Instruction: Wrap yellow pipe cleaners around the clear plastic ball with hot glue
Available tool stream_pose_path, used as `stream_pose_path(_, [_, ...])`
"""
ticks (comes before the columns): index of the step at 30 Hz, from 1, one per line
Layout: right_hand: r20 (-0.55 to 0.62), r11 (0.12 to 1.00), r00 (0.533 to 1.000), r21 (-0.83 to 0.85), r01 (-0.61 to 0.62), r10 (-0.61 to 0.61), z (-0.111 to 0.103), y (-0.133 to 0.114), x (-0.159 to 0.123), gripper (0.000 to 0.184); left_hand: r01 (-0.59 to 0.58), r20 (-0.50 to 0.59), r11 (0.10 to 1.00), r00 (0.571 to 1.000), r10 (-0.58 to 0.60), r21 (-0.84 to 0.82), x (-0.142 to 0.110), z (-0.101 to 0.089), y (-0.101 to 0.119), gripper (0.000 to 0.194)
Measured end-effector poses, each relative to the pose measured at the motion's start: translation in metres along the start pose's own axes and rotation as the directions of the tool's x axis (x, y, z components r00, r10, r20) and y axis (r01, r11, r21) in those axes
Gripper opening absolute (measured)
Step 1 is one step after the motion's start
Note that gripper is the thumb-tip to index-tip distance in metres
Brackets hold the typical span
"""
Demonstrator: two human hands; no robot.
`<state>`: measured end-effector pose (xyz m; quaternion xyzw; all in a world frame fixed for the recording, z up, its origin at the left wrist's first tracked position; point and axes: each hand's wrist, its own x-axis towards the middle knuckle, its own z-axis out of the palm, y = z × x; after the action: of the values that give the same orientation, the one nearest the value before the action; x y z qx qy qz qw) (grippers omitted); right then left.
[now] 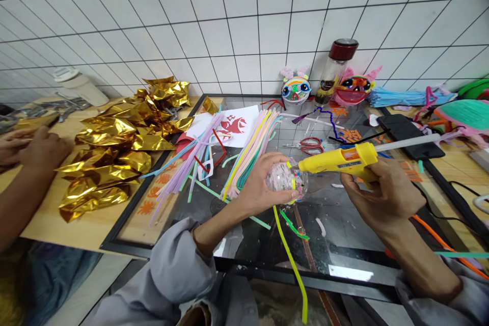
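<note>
My left hand (263, 181) is wrapped round a clear plastic ball (280, 178) with colourful bits inside and yellow strips on its surface. A long yellow pipe cleaner (289, 260) hangs down from below the ball, past the table's front edge. In my right hand (385, 193) is a yellow hot glue gun (346, 160), with a whitish glue stick (408, 141) jutting from its back. The gun's nozzle is at the upper right of the ball; whether it touches cannot be made out. A green pipe cleaner scrap (293, 225) lies below the ball.
Bundles of pastel pipe cleaners (250, 150) and red-handled scissors (311, 146) lie beyond my hands. Two decorated animal-face balls (296, 87) and a bottle (332, 74) stand by the wall. At right is a phone (410, 135). Gold foil (110, 132) lies left, beside another person's hands (42, 147).
</note>
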<state>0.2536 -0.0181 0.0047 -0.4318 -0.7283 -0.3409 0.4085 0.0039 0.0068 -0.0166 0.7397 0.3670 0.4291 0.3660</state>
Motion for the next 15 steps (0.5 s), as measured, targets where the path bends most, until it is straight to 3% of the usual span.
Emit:
stream_pose_path(8, [-0.012,0.999,1.0,0.043,0.013,-0.013,-0.0003,0.004,0.0019,0.022,-0.01,-0.002,1.0,1.0,0.01,0.005,0.0001,-0.0002,0.0004,0.057])
stream_pose_path(15, [0.043,0.992,0.996,0.093,-0.08,0.077,-0.0011,0.0087,-0.0045,0.025,0.0,0.005,1.0,1.0,0.0,0.016,-0.0003,-0.0013,0.0011,0.058])
